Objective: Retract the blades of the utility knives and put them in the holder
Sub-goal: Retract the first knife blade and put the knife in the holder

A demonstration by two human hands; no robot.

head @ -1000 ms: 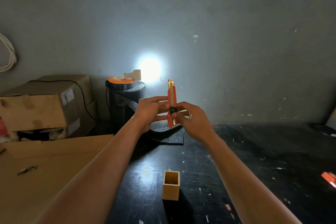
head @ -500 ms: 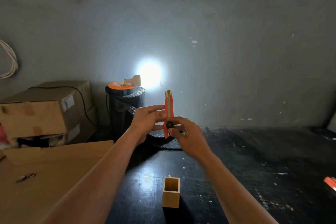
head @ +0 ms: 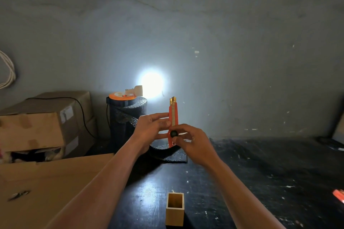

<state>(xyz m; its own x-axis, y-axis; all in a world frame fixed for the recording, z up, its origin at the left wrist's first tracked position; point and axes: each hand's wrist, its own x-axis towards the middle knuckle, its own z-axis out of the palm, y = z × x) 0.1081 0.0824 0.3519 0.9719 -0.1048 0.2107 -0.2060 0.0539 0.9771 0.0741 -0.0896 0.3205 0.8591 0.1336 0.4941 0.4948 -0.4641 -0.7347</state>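
Note:
I hold an orange utility knife (head: 173, 115) upright in front of me, its metal tip pointing up. My left hand (head: 151, 130) grips its body from the left. My right hand (head: 191, 141) pinches the lower end, with the thumb by the black slider knob. Only a short bit of blade shows above the orange body. A small square wooden holder (head: 175, 209) stands open on the dark table below my hands, with nothing visible in it. Another orange knife (head: 338, 194) lies at the right edge of the view.
Cardboard boxes (head: 42, 122) are stacked at the left. A flat cardboard sheet (head: 46, 188) lies in front of them, with a small metal object (head: 18, 195) on it. A black roll (head: 128, 117) topped by an orange reel and a bright lamp stands behind my hands.
The knife and both hands have dropped slightly lower in view. Less blade sticks out above the orange body than a second ago.

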